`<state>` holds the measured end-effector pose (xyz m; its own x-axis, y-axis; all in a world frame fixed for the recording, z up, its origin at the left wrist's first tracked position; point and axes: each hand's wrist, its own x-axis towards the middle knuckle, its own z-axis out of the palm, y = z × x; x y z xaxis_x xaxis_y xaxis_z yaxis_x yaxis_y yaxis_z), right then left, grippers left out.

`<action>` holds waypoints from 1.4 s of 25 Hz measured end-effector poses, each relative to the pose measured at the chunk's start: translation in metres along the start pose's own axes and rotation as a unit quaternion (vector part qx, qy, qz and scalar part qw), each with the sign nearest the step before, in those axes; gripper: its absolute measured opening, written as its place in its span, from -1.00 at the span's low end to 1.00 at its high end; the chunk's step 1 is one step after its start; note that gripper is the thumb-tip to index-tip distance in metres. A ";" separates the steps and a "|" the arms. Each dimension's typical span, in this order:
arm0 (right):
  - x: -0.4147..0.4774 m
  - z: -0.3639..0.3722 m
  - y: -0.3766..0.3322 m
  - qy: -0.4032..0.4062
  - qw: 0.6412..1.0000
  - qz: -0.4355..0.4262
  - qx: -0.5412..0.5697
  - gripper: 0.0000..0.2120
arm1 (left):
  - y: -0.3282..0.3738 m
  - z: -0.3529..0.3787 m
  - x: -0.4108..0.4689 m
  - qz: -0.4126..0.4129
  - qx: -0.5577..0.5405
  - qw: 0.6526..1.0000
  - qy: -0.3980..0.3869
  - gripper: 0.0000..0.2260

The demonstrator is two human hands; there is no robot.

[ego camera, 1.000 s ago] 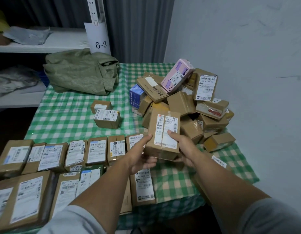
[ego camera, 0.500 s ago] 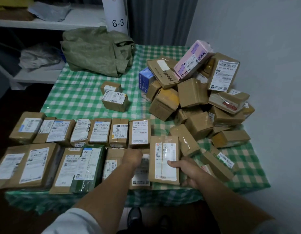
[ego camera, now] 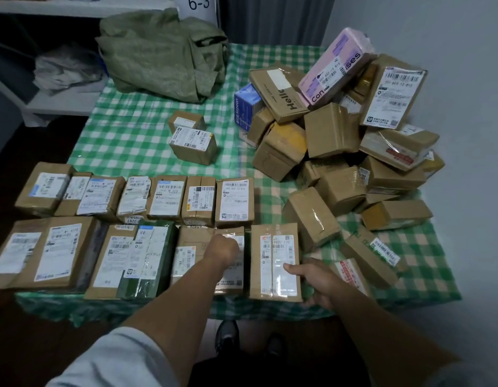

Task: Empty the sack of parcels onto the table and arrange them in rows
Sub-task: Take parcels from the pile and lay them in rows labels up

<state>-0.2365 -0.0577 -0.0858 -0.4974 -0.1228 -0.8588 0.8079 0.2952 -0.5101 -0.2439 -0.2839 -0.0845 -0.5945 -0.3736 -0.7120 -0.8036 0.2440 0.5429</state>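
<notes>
I seat the parcel [ego camera: 270, 255] beside the pile [ego camera: 334, 132] — right hand [ego camera: 314, 277] gripping it, left hand [ego camera: 224, 248] curled, hold unclear. Next: release, draw another.

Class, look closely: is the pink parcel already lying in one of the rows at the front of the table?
No: the pink parcel rests on top of the unsorted heap at the table's far right.

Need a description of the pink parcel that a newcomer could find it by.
On the green-and-white checked tablecloth, look to the loose heap of brown cardboard parcels at the far right, near the wall. The pink rectangular box lies tilted at the heap's top, partly covering a brown carton with bold black lettering. It is the only pink parcel there.
</notes>
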 end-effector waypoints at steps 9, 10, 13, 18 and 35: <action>0.011 0.008 0.002 0.050 0.998 0.032 -0.010 -0.82 | -0.005 -0.002 0.002 -0.011 -0.022 0.999 0.043 -0.77; 0.010 0.008 0.001 0.059 0.998 0.028 -0.012 -0.81 | -0.007 -0.002 0.005 -0.007 -0.017 0.998 0.052 -0.70; 0.008 0.010 -0.005 0.101 0.995 -0.009 0.006 -0.80 | -0.012 0.001 0.013 -0.011 -0.029 0.999 0.034 -0.62; 0.011 0.036 -0.012 0.214 0.958 -0.051 -0.182 -0.30 | -0.010 0.000 0.006 -0.025 -0.034 0.999 0.011 -0.64; 0.012 0.085 -0.022 0.287 0.901 -0.064 -0.320 0.10 | -0.021 -0.012 0.012 0.028 -0.062 0.997 -0.020 -0.82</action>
<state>-0.2334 -0.1460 -0.0895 -0.8030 0.2623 -0.5352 0.4770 0.8212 -0.3132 -0.2342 -0.3038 -0.0993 -0.6415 -0.3267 -0.6941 -0.7602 0.1495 0.6322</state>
